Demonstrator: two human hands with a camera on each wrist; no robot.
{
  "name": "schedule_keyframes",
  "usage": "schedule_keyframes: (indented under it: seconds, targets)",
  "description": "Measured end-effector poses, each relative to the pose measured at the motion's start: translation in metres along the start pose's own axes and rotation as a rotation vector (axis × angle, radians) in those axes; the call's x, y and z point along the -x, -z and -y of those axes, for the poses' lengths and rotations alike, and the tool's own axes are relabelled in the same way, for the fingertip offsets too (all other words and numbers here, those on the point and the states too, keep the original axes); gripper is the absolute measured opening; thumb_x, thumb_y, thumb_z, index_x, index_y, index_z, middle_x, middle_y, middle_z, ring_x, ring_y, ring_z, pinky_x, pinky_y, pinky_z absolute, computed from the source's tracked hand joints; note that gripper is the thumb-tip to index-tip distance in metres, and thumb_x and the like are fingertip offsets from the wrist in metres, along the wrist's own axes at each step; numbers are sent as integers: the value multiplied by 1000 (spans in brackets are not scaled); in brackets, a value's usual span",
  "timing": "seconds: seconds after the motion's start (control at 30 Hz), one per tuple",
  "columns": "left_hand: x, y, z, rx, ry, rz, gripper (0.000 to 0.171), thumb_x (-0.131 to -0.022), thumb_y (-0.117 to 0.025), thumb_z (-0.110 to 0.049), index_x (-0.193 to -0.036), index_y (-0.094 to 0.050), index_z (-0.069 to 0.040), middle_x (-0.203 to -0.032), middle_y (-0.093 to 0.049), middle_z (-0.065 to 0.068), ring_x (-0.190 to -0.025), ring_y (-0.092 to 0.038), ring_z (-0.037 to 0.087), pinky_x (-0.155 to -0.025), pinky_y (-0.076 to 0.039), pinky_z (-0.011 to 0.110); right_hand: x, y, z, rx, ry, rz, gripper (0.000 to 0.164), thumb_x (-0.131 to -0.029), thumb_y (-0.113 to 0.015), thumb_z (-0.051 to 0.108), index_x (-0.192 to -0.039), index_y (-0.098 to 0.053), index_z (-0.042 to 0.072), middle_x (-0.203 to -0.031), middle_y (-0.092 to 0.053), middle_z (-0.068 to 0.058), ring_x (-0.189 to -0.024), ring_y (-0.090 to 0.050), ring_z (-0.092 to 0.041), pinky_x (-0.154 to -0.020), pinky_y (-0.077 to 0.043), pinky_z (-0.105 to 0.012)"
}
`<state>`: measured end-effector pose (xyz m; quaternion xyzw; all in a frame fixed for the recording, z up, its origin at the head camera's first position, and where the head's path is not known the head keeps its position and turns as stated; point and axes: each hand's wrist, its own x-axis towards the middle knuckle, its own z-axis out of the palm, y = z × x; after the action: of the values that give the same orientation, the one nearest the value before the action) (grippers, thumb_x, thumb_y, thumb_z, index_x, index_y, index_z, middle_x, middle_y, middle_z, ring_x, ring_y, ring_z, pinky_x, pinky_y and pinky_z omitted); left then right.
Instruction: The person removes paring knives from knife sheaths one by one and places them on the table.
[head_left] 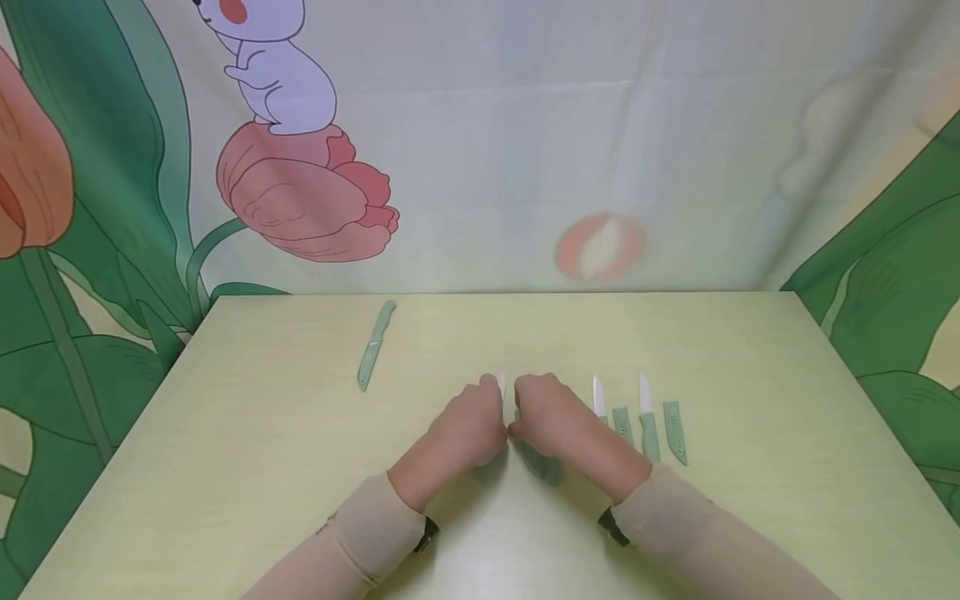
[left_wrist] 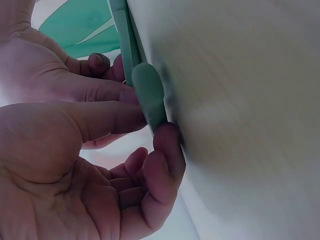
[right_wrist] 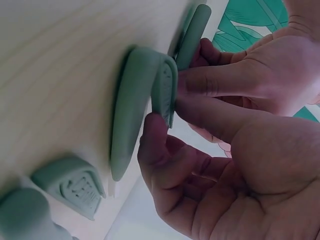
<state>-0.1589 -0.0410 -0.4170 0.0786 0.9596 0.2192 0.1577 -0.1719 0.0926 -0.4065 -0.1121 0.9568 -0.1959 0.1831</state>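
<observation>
In the head view my left hand (head_left: 468, 425) and right hand (head_left: 551, 417) meet mid-table, with a pale blade (head_left: 502, 385) upright between them. My left thumb and fingertips pinch the green handle of a paring knife (left_wrist: 149, 90). Close beside it, my right thumb and index finger pinch a green knife sheath (right_wrist: 166, 90). Next to that sheath is another green knife handle (right_wrist: 131, 117). Below my right hand a green piece (head_left: 542, 465) shows partly; its kind is hidden. The fingers cover most of the held blade.
To the right lie an unsheathed knife (head_left: 647, 421), a second blade (head_left: 597, 393) partly behind my right forearm, and two green sheaths, one nearer (head_left: 622, 423) and one farther out (head_left: 675, 432). A sheathed knife (head_left: 375, 346) lies at the back left. A printed curtain (head_left: 480, 167) hangs behind the table.
</observation>
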Motion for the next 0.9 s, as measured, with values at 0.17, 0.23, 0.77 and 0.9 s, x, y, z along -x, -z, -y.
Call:
schedule_keyframes:
  seconds: [0.17,0.23,0.77,0.9]
  targets:
    - [1,2,-2,-1,23,27,22,-102,-64,-8,-113,-50,4,-77,-54,11,-58,-50,21,-49,-41,31,0,-2,1,33,6,0,25,-91,-85,15,-94,-64,2,-85,-64,-5,-74,-61,-19,-68,-54,-34]
    - [1,2,-3,-3,20,30,22,-102,-64,-9,-112,-50,4,-77,-54,11,-58,-50,21,-49,-41,31,-1,-2,1,32,1,7,24,-91,-85,15,-95,-65,1,-85,-64,-5,-74,-62,-19,-69,-55,-34]
    - [1,0,-3,36,-4,54,22,-101,-62,-4,-116,-49,6,-74,-53,9,-54,-51,20,-46,-41,30,-1,-1,2,-12,-57,46,7,-96,-73,3,-99,-67,0,-84,-65,-7,-69,-64,-19,-59,-55,-32]
    - [-8,-9,6,24,-6,36,30,-100,-63,-8,-122,-49,7,-78,-55,10,-56,-53,22,-47,-42,32,0,2,0,-24,-44,31,5,-96,-70,3,-98,-66,0,-85,-64,-7,-71,-63,-19,-61,-54,-33]
